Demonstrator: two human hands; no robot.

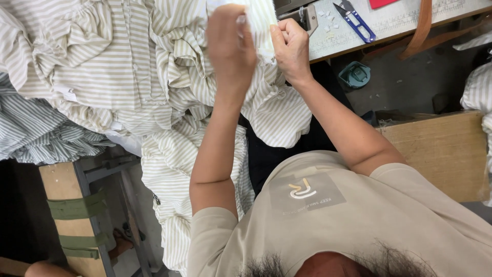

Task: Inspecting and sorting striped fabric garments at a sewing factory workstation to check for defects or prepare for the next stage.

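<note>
— What do the hands have hold of at the sewing table (pixel 400 23)?

— A beige-and-white striped garment (pixel 266 102). The left hand (pixel 230 48) is raised with its back to the camera, and a fold of the striped cloth runs up behind it; its fingers are hidden on the far side, so whether they are clenched on the cloth cannot be told. The right hand (pixel 291 48) is curled into a loose fist just beside it, fingers (pixel 287 31) clenched on the cloth's edge, which comes out between thumb and forefinger.

— And where does the garment lie?

— It hangs down from both hands over the person's lap, towards the camera from the table. Its upper edge sits at the fingertips; the bulk falls below the wrists and between the forearms.

— What else lies around the table?

— A heap of beige-striped garments (pixel 102 66) is piled to the left of the table, with a grey-green striped bundle (pixel 31 128) further left of that. On the table itself lie blue-handled thread snips (pixel 356 21), right of the hands, with small white scraps (pixel 328 20) between them and the right hand. A teal object (pixel 354 74) sits on the floor below the table's edge, and a cardboard box (pixel 446 154) stands nearer the camera from it.
</note>
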